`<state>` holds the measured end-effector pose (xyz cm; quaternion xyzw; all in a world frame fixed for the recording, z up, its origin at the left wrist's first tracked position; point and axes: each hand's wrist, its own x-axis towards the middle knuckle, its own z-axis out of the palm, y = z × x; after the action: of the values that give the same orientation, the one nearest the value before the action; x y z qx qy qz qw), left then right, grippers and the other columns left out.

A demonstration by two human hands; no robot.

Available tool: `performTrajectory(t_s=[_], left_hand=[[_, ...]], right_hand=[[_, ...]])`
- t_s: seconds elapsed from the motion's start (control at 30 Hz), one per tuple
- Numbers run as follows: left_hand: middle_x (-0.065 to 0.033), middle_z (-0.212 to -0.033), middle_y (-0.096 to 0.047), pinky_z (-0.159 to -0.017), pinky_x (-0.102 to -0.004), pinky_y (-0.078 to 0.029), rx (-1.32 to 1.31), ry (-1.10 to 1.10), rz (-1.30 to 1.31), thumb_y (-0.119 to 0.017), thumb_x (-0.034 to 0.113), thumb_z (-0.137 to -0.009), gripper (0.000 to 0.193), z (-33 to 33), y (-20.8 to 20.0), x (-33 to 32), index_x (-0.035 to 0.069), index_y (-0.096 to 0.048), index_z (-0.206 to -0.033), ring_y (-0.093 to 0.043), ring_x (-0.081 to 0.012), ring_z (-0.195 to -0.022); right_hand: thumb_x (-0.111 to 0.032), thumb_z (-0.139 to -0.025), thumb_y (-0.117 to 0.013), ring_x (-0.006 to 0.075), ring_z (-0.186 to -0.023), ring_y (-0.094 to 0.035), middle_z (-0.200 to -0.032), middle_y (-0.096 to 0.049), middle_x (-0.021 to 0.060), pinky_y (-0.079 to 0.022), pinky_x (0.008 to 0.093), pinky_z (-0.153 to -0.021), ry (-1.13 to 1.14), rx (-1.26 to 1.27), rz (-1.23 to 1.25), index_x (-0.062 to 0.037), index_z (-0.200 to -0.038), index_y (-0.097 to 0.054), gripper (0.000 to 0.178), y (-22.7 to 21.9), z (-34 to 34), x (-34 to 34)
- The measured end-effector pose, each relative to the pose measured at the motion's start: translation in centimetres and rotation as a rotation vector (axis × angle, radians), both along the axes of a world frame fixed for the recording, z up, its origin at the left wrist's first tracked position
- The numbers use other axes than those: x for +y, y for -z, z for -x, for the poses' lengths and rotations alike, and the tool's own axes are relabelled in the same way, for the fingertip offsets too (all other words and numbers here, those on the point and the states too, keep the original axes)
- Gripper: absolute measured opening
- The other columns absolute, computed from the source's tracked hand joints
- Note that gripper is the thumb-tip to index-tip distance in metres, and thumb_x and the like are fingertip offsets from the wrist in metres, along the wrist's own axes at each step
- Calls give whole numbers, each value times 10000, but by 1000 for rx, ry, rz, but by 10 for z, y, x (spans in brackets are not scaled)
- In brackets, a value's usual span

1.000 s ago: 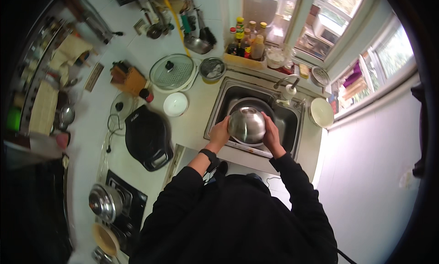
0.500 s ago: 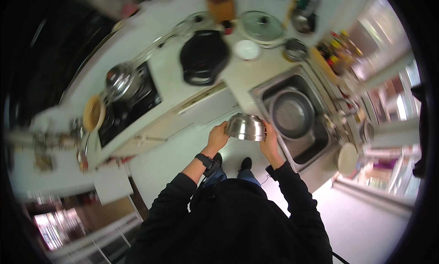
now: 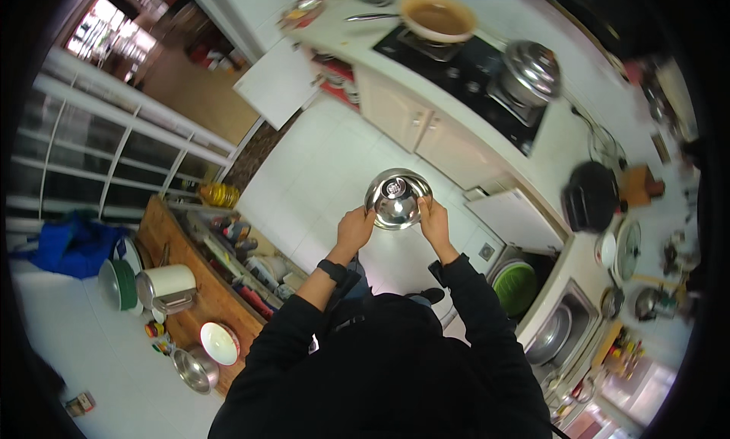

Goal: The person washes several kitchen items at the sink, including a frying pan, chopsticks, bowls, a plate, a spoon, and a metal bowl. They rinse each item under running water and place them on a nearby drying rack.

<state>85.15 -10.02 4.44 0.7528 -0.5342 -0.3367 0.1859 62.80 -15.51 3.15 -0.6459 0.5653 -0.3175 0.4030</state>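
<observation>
Between my hands is a shiny stainless steel bowl [image 3: 398, 208], held out in front of my body over the tiled floor. Its round opening faces up toward me, and a small round mark shows inside. My left hand [image 3: 354, 230] is closed on the near left rim, with a dark band on that wrist. On the right rim, my right hand [image 3: 436, 223] grips with the thumb over the edge. Fingers under the bowl are hidden.
A wooden-topped table [image 3: 179, 294] at the left bears a cream jug [image 3: 169, 284], a white bowl [image 3: 220, 343] and a metal pot [image 3: 194, 369]. The gas stove [image 3: 464, 81] is far right. Open cabinet doors [image 3: 517, 218] jut out, with a green basin [image 3: 515, 287] inside. The sink [image 3: 584, 310] lies lower right.
I have turned to the left, so the stove and sink now lie to my right and the wooden table shows. The bowl has tipped from side-on to show its inside; both hands still hold it.
</observation>
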Motion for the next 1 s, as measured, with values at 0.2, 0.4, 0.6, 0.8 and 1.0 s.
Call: performTrajectory(t_s=[0.2, 0.4, 0.6, 0.8, 1.0], left_hand=[[-145, -613, -640, -708, -451, -513, 151, -319, -94, -435, 317, -905, 399, -175, 42, -16, 7, -637, -756, -661, -356, -671], [-140, -715, -665, -679, -401, -509, 429, -401, -59, -508, 371, -932, 390, -263, 54, -84, 3, -638, -940, -654, -289, -685], [-79, -752, -650, -591, -310, -502, 381, -305, -4, -553, 299, -962, 299, -321, 100, -198, 37, -611, -1093, -603, -157, -614], [-155, -858, -689, -725, -422, -517, 374, -287, -42, -591, 327, -926, 262, -389, 168, -308, 82, -633, -1007, -670, -344, -839], [-159, -911, -695, -759, -412, -521, 352, -231, -136, -585, 311, -926, 290, -433, 215, -403, 71, -626, -1083, -671, -335, -866]], right_hand=[[-153, -889, -480, 454, -830, -645, -867, -650, 285, -499, 475, -748, -221, 14, -80, 26, -1154, -503, 320, 29, -193, -43], [-149, -888, -476, 406, -709, -660, -768, -645, 264, -513, 455, -663, -44, 109, -289, 66, -1101, -513, 306, 61, -296, -122], [-193, -939, -418, 137, -512, -475, -674, -567, 82, -394, 251, -433, 219, -361, -866, -11, -842, -537, 238, 130, -364, -274], [-228, -979, -419, 155, -450, -481, -647, -577, 99, -398, 290, -393, 460, -468, -782, 0, -821, -537, 302, 260, -445, -472], [-205, -953, -459, 161, -454, -513, -591, -572, 78, -403, 330, -404, 673, -279, -475, -11, -778, -588, 292, 357, -483, -630]])
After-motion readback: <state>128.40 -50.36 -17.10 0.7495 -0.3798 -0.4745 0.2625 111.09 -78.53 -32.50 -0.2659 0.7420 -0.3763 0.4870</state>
